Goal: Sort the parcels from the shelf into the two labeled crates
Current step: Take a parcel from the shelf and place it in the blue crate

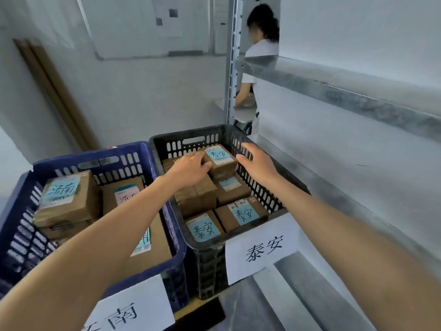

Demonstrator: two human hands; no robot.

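Head view: a parcel at the far end of the right crate.
The left hand (191, 168) curls its grip round the top parcel (220, 158), far in the black crate (262, 194); the right hand (259, 161) is spread open just beside it. Stiff cardboard, probably light: hold opposite sides. Roughly six parcels show here, at least two in the blue crate (21, 240).
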